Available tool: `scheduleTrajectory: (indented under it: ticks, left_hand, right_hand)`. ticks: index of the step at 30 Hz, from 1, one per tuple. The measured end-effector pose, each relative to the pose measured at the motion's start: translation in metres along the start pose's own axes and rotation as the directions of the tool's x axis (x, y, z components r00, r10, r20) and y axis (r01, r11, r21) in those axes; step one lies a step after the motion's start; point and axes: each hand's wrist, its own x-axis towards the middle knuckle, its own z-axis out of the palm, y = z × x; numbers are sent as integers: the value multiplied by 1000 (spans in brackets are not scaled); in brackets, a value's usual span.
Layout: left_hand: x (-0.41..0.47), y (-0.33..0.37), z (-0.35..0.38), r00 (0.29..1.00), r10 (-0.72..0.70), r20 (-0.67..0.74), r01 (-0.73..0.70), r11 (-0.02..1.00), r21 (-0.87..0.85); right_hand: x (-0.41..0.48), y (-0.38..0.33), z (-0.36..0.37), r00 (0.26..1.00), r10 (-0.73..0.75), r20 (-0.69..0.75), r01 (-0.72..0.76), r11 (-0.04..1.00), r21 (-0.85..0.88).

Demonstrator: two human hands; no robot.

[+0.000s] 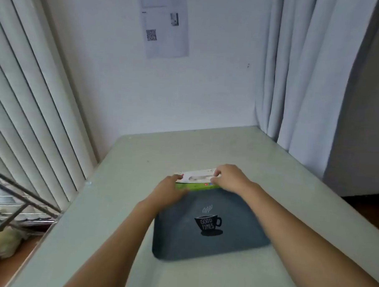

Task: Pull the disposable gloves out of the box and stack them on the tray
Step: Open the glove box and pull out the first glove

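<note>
Glove box (196, 180): white slotted top, green front, at the far edge of the bare tray (180, 240) on the surface (140, 154). Left hand (171, 190) grips its left end. Right hand (228, 177): fingers curled at the slot, pinch unclear. Advice: steady the box and draw one glove straight out.

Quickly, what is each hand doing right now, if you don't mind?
Left hand: grips the box.
Right hand: fingers curled at the box; grasp cannot be told.
</note>
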Motion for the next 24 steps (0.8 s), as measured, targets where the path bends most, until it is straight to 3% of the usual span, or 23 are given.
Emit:
scheduleTrajectory:
  ticks: [4, 11, 24]
  left_hand:
    - [-2, 1, 25, 998, 3, 56, -6, 998, 66]
    - [3, -16, 41, 996, 40, -85, -29, 991, 129]
    - [2, -22, 53, 984, 69, -163, -39, 983, 181]
  right_hand:
    - [7, -16, 17, 997, 80, 24, -79, 997, -25]
    - [30, -28, 36, 971, 230, -67, -239, 948, -212]
    - [43, -37, 50, 966, 227, -124, -248, 950, -188]
